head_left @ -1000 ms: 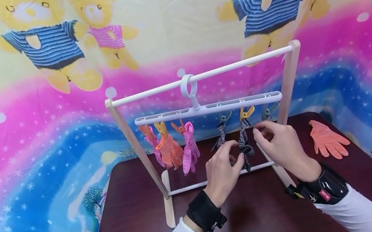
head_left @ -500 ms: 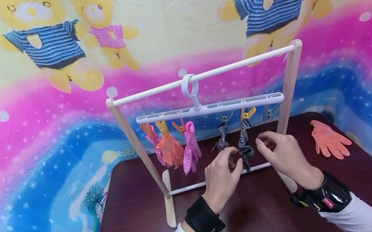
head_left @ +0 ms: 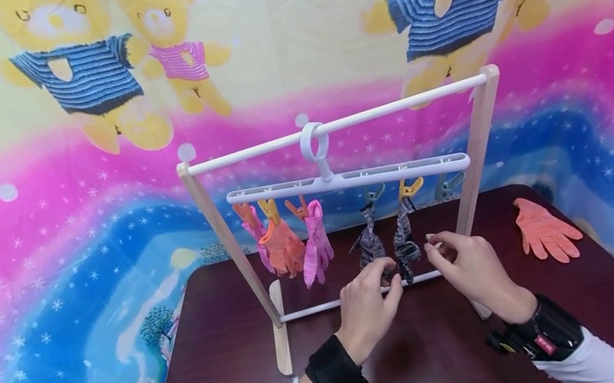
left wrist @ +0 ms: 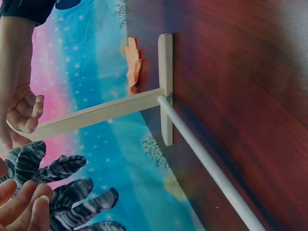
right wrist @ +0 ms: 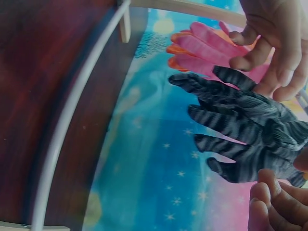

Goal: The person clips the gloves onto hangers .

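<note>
Two black-and-grey striped knit gloves hang from clips on the right half of the white hanger point(head_left: 282, 190). The nearer glove point(head_left: 404, 239) hangs under a yellow clip point(head_left: 410, 188), the other glove point(head_left: 370, 242) under a grey-green clip point(head_left: 374, 193). Low at their left is my left hand point(head_left: 367, 304), its fingers loosely bent with nothing held. To the right of the nearer glove, apart from it in the head view, my right hand point(head_left: 475, 271) also holds nothing, fingers relaxed. In the right wrist view the striped glove point(right wrist: 255, 125) dangles between both hands.
Left of centre hang a pink glove point(head_left: 314, 245), an orange glove point(head_left: 283, 250) and another pink glove point(head_left: 259, 244). A grey-green clip point(head_left: 450, 185) at the right end holds nothing. An orange glove point(head_left: 545, 230) lies at the table's right. The wooden stand point(head_left: 476, 158) surrounds the hanger.
Both hands have moved down a little, the right one more, and away from the striped gloves. More of the gloves now shows. The gloves stay hanging on their clips.
</note>
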A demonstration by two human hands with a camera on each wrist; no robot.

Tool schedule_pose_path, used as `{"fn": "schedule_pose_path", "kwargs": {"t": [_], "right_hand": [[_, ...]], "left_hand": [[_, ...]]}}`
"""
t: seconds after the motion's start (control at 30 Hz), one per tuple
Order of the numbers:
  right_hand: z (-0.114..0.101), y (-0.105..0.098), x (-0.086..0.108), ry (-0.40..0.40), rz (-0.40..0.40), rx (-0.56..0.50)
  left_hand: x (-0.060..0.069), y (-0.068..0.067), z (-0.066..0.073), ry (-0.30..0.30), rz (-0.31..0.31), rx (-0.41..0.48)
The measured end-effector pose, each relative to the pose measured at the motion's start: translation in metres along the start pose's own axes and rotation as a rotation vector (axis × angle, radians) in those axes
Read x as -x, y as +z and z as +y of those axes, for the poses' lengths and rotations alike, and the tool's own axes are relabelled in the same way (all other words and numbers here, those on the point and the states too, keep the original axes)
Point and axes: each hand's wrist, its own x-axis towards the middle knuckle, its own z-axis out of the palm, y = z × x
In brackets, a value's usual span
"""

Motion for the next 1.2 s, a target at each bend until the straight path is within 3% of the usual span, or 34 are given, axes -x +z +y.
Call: {"fn": "schedule_pose_path", "kwargs": {"t": [0.3, 0.57, 0.83, 1.2], "right_hand": [[0.01, 0.008, 0.009, 0.008, -0.027, 0.047], [0.021, 0.009, 0.02, 0.016, -0.081, 0.103], [0.04, 0.008, 0.03, 0.051, -0.146, 0.16], [0.053, 0.002, 0.039, 0.097, -0.206, 0.209]], "left_hand": [[0.009, 0.004, -0.002, 0.019, -0.036, -0.012], [0.016, 0.015, -0.003, 0.109, -0.013, -0.138], [0.023, 0.023, -0.001, 0.149, -0.073, -0.187], [0.03, 0.044, 0.002, 0.267, -0.143, -0.31]]}}
